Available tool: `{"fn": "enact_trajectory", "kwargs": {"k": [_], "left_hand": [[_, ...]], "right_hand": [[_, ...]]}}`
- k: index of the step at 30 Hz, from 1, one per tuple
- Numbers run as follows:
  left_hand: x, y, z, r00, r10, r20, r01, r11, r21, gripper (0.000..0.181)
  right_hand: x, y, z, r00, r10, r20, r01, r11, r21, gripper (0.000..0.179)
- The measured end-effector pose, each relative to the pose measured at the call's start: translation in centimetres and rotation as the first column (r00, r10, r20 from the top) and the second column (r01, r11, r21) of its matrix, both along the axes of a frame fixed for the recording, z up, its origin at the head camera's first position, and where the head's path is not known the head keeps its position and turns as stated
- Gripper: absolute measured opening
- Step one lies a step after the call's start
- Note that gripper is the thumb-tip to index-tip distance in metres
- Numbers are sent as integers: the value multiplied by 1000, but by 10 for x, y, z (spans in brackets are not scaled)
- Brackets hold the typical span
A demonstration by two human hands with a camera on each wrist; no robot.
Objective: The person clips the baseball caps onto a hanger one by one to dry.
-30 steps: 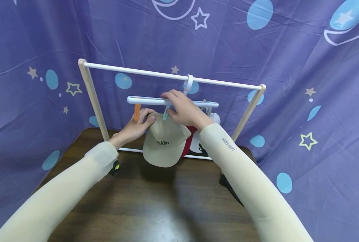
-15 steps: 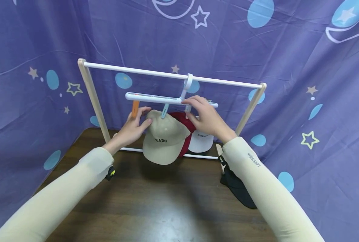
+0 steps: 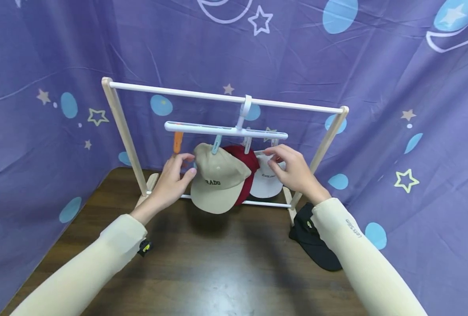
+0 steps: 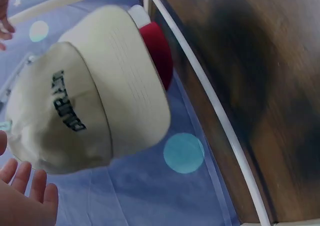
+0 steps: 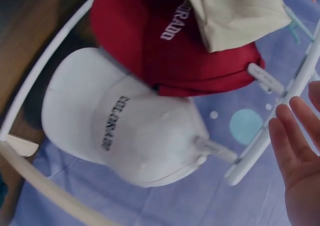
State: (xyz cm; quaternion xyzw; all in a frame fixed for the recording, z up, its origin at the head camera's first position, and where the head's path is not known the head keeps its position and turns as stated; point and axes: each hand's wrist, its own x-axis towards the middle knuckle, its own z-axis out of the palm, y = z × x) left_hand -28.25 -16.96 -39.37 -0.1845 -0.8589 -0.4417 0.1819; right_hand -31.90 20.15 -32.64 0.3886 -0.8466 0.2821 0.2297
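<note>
A beige cap (image 3: 219, 173) hangs by a light blue clip (image 3: 216, 144) from a white hanger (image 3: 202, 130). Beside it, a red cap (image 5: 210, 68) and a white cap (image 5: 145, 131) dangle from grey clips (image 5: 215, 148). At the hanger's left end is an orange clip (image 3: 177, 141) with no cap on it. My left hand (image 3: 172, 177) is just left of the beige cap, fingers relaxed and holding nothing. My right hand (image 3: 294, 169) hovers by the white cap, overlapping its edge in the head view; the right wrist view shows its fingers (image 5: 295, 131) apart from the caps.
The hanger hooks over the white top bar (image 3: 158, 91) of a wooden-legged rack (image 3: 123, 131). On the brown table (image 3: 202, 272), a black cap (image 3: 314, 241) lies by the rack's right foot, partly behind my right sleeve (image 3: 360, 245). A patterned purple curtain (image 3: 194, 48) surrounds the table.
My right hand has left the hanger and moved right and down, past the red cap to the white one. The left hand has let go of the beige cap and drawn slightly left.
</note>
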Motion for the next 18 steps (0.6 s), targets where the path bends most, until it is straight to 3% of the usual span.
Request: {"fn": "enact_trajectory", "kwargs": {"k": [5,10,18], "left_hand": [[18,7,-3,1000,4,-22,-4,1000,-7,34],[30,17,-11,998,9,-57,-10,1000,-25,28],[47,40,-17,993,-72,-91,65,995,-77,23]], "right_hand": [[6,17,-13,996,-58,62,61,997,-44,25],[7,36,-28,994,-94,59,98,993,-69,22],[6,69,-58,979,-179,93,185,980,-67,17]]}}
